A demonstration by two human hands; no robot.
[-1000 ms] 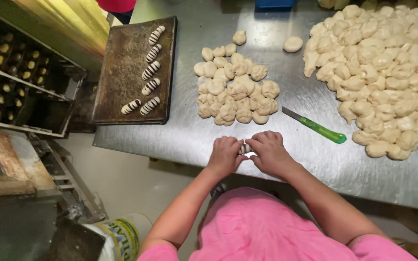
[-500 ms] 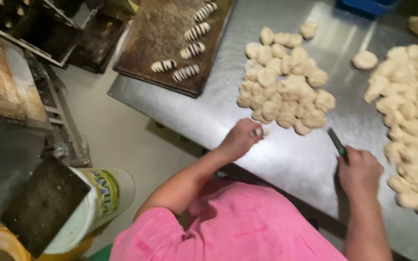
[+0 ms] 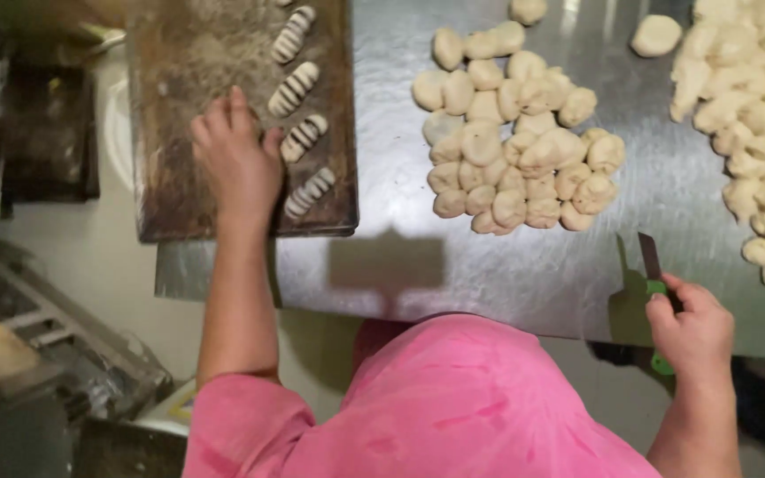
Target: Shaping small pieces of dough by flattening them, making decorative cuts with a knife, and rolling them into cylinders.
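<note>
My left hand (image 3: 236, 164) lies palm down on a dark baking tray (image 3: 179, 71), its thumb against a row of striped, shaped dough pieces (image 3: 298, 88). Whatever is under the palm is hidden. At the front edge of the steel table (image 3: 489, 265), my right hand (image 3: 691, 335) is shut on a green-handled knife (image 3: 649, 258), blade pointing away from me. A heap of raw dough lumps (image 3: 515, 133) lies on the table between the two hands.
A larger mass of dough lumps (image 3: 754, 106) fills the table's right side, with one loose ball (image 3: 655, 35) near it. Dark trays and a rack (image 3: 46, 133) stand to the left, below the table. A white bucket rim (image 3: 166, 412) shows by my left elbow.
My hands were together at the table edge, then parted. The left hand moved left onto the baking tray. The right hand went to the knife and now grips it.
</note>
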